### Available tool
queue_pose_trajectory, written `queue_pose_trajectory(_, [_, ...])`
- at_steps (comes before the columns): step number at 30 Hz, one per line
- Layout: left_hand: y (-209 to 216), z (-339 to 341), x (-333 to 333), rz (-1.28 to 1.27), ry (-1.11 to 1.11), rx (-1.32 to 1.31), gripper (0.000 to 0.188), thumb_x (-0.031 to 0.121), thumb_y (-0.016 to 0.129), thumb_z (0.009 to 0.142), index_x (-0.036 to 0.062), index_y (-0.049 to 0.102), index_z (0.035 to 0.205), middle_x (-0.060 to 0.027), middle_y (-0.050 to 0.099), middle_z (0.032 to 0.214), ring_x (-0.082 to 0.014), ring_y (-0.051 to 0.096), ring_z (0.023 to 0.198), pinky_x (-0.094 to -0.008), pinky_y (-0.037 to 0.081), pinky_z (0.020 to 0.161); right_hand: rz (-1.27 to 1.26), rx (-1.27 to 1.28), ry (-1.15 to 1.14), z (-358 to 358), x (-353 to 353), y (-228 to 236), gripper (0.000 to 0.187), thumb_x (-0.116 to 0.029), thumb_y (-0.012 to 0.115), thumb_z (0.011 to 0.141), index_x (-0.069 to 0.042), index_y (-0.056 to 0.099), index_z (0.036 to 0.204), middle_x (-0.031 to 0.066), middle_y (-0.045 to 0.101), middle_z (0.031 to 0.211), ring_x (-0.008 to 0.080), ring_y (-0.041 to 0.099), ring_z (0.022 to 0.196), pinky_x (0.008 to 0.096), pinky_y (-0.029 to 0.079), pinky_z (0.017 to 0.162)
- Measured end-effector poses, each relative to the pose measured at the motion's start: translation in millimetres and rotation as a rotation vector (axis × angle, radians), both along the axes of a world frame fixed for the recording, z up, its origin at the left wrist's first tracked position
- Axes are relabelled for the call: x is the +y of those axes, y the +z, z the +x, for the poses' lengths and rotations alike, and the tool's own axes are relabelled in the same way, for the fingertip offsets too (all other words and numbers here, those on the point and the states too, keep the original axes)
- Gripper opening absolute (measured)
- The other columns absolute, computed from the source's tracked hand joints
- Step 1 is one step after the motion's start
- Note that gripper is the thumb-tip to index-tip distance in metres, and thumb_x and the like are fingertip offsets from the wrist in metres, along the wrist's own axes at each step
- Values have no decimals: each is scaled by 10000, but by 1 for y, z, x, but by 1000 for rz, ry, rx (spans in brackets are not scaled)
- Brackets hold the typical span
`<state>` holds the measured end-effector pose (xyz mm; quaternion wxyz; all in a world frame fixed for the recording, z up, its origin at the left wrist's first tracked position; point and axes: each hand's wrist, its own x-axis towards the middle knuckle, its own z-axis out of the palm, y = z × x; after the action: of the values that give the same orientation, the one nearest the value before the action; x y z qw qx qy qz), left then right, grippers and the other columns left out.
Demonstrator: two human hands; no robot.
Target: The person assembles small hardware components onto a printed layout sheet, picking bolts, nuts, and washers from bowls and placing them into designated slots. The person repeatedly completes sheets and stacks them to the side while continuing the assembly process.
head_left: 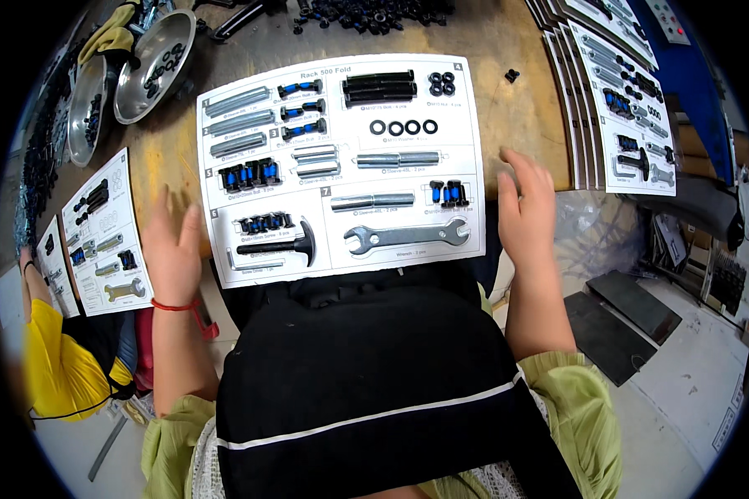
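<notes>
A worn wooden workbench (pixel 508 37) with a scuffed, stained top carries everything here. Flat on it, between the two hands, lies a large white card sheet (pixel 341 166) ruled into boxes, each filled with hardware: smooth silver sleeves, black bolts with blue bands, four black ring washers (pixel 404 127), a black T-handled driver, and a flat grey metal wrench (pixel 406 236) near the sheet's lower edge, just inward of the right fingertips. The left hand (pixel 173 249), a red cord at its wrist, hovers at the sheet's left edge with fingers spread apart and holding nothing; whether its fingertips touch the card is hard to tell. The right hand (pixel 526 208) rests open at the sheet's right edge, fingers loosely apart and empty. Beyond the right fingers, a fanned stack of similar filled sheets (pixel 616 108) overlaps along the bench. Beyond the left fingers sit two shiny round metal bowls (pixel 154 54) holding small black parts.
</notes>
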<state>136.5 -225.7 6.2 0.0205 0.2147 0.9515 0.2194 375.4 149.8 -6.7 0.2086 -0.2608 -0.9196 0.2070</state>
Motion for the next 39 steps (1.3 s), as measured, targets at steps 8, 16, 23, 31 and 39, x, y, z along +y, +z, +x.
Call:
queue_pose_trajectory(8, [5, -4, 28, 907, 384, -935, 596, 269, 526, 993, -40, 345, 1470, -184, 449, 1442, -262, 440, 1321, -347, 316, 1113, -1046, 223, -226, -7, -45, 8, 456, -24, 549, 872, 25, 487, 1322, 195, 562, 1272, 251, 540, 1157, 356, 414, 1004])
queue_pose_trajectory(16, [-22, -31, 29, 957, 494, -1005, 319, 209, 476, 1011, -12, 573, 1220, -110, 666, 1130, -196, 641, 997, -309, 499, 889, -1323, 471, -199, -26, -26, 12, 504, 10, 517, 822, 52, 422, 1315, 223, 449, 1384, 269, 470, 1243, 368, 383, 1042])
queue_pose_trajectory(23, [-20, -22, 33, 1024, 453, -983, 369, 119, 462, 1006, -55, 493, 1330, -138, 643, 1169, -199, 638, 1017, -315, 521, 874, -1399, 565, -207, -31, -29, 24, 505, 10, 496, 825, 46, 413, 1322, 221, 514, 1342, 273, 493, 1220, 395, 364, 1065])
queue_pose_trajectory(31, [29, -20, 47, 1102, 249, -1098, 384, 139, 439, 1010, -56, 474, 1338, -130, 644, 1180, -193, 646, 1039, -321, 519, 912, -1318, 630, -132, -24, 0, 59, 523, -22, 518, 841, 48, 400, 1345, 230, 539, 1316, 279, 494, 1226, 393, 339, 1082])
queue_pose_trajectory(39, [76, -22, 137, 1184, -77, -1212, 428, 86, 431, 988, -85, 426, 1380, -166, 606, 1270, -226, 620, 1131, -357, 503, 975, -1172, 696, -225, 4, 77, 118, 500, -51, 566, 857, 49, 427, 1327, 223, 598, 1227, 265, 549, 1151, 379, 425, 994])
